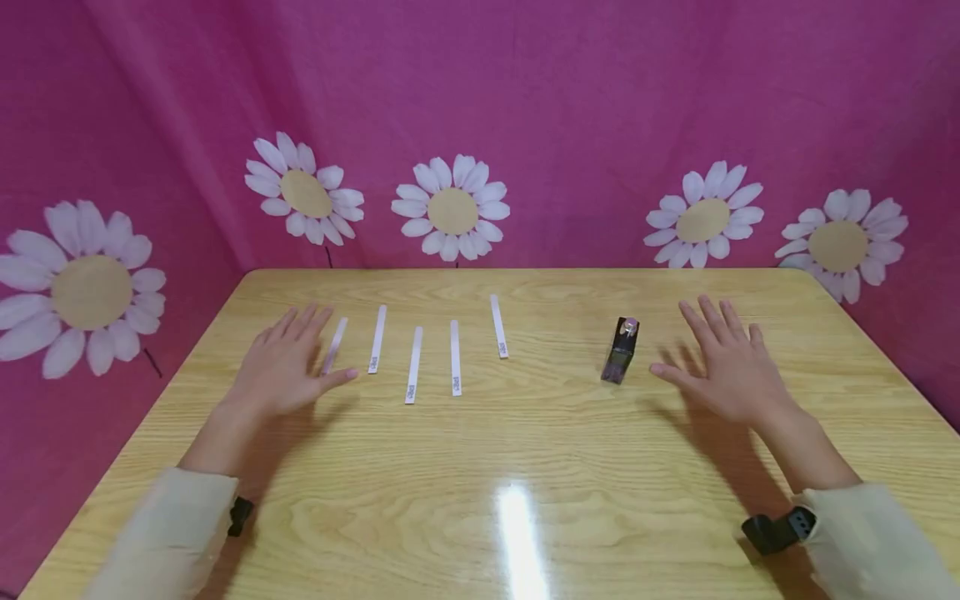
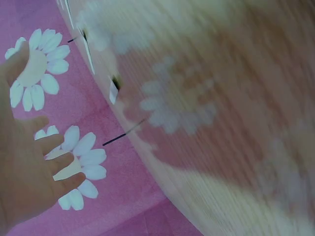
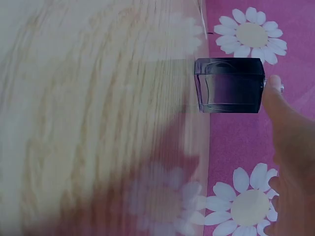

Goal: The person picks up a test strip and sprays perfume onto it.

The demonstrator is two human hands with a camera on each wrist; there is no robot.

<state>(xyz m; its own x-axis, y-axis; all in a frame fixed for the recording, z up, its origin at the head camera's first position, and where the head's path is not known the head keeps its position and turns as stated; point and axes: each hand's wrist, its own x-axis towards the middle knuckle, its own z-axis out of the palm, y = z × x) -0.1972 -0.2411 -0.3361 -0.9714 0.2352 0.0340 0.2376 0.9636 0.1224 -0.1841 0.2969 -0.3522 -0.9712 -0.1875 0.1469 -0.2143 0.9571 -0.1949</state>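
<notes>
Sleeves [image 1: 167, 529] lead to spread, empty hands [image 1: 283, 369] [image 1: 726, 371] flanking illegibly printed strips [image 1: 414, 365] and a bottle [image 1: 621, 350].

Glossy wood-grain table [image 1: 585, 442], five slim white strips [image 1: 415, 367] — set apart, dark bottle [image 1: 620, 352].

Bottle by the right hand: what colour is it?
Dark purple to black; the bottle shows best in the right wrist view.

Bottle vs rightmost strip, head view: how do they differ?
The bottle is dark; the rightmost strip is white. The bottle is thick and boxy; the strip is thin. The bottle stands; the strip lies down. Both are on the table, not held.
</notes>
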